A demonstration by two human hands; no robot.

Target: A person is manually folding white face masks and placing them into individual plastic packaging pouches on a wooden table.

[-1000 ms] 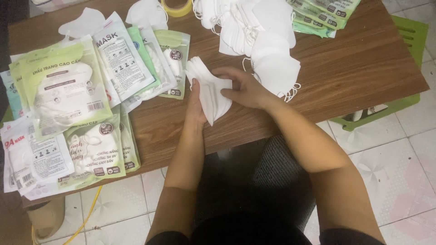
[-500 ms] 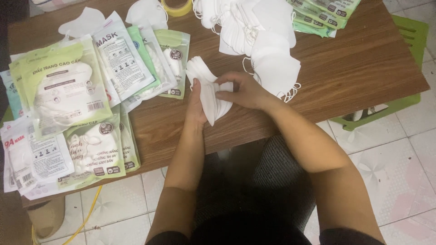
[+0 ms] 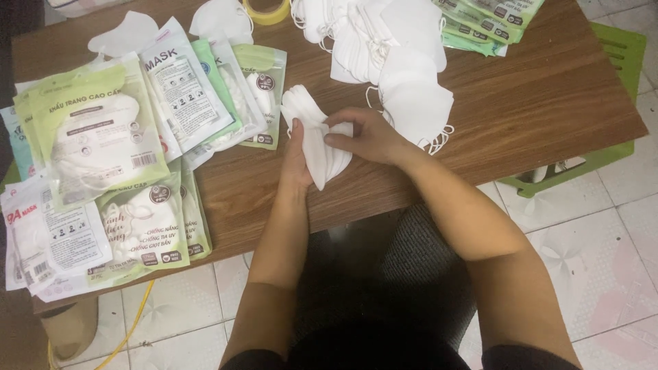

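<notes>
White masks (image 3: 322, 144) gripped by both hands, left (image 3: 296, 159); right (image 3: 367, 136).

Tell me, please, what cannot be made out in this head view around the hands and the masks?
- Count of folded masks: they overlap, and the left hand and right hand cover them.
- Tape roll: cut by the top edge.
- Mask pile: top cut off.
- Packets: far-left ones cut by the edge.
</notes>
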